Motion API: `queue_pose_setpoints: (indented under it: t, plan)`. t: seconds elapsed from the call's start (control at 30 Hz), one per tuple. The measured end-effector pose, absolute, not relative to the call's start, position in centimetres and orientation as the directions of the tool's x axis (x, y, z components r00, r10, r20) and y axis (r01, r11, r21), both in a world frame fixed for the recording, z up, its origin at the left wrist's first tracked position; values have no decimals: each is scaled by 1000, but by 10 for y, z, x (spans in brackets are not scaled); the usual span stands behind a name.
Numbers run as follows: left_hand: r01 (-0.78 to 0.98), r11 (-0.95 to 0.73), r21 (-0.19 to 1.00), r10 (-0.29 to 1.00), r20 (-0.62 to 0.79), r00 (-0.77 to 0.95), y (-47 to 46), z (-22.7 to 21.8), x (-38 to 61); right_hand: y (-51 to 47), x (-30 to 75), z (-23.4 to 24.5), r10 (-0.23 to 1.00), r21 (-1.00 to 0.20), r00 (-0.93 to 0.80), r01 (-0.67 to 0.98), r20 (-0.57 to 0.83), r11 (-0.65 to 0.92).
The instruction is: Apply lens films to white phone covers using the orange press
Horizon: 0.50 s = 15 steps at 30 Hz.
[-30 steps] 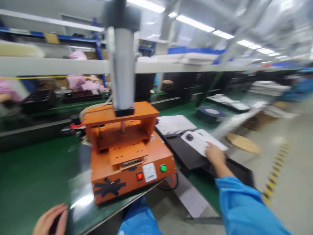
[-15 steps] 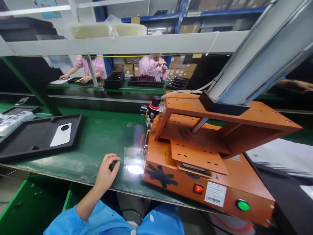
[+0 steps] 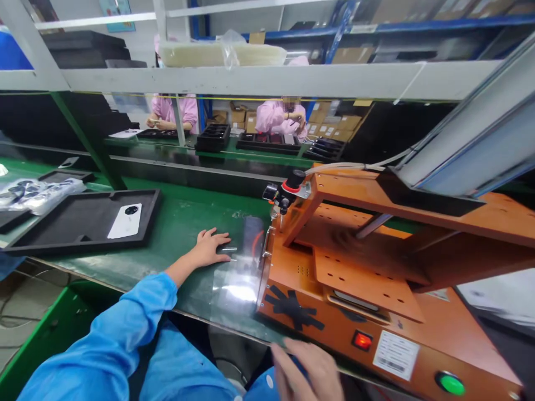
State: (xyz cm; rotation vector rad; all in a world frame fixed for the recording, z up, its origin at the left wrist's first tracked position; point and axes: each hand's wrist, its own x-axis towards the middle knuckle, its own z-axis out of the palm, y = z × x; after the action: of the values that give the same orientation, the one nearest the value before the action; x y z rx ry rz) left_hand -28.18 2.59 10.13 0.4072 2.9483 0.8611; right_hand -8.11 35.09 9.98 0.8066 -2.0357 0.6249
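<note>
— So where does the clear sheet (image 3: 239, 281) lie?
— Flat on the green bench (image 3: 175, 228), its long edge just beside the orange press (image 3: 376, 278). The left hand (image 3: 209, 249) is spread flat, fingertips (image 3: 219, 239) resting on the sheet's far left edge, gripping nothing.
— How would it handle?
— Thin, glossy, light and bendy, I'd judge. It is likely slippery and easy to scratch or crease. Better lifted by an edge or corner than pressed on its face.
— And the right hand (image 3: 309, 370)?
— Low by the press's front, blurred. Released or clenched, I can't tell.
— Anything else around?
— A black tray (image 3: 45, 236) holding a white phone cover (image 3: 125, 221), well to the left, and people in pink (image 3: 276, 117) across the line.
</note>
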Motion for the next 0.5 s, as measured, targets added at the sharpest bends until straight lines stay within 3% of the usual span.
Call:
queue_pose_setpoints:
  t: [0.07, 0.17, 0.23, 0.33, 0.5]
  plan:
    - [227, 809, 542, 256, 22, -966, 12, 99, -258, 291, -94, 111, -392, -303, -537, -800, 747, 518]
    - [211, 793, 572, 228, 43, -973, 4, 94, -233, 227, -140, 129, -466, -462, -699, -711, 542, 529]
    - [203, 773, 601, 197, 77, -977, 6, 89, -226, 203, -175, 129, -481, -449, -764, -644, 431, 620]
    - [186, 730, 657, 142, 120, -982, 12, 81, -224, 186, -215, 110, -400, -440, -849, -523, 345, 730]
    - [168, 629, 759, 102, 133, -986, 11, 78, -227, 189, -230, 76, -306, -547, -901, -430, 307, 718]
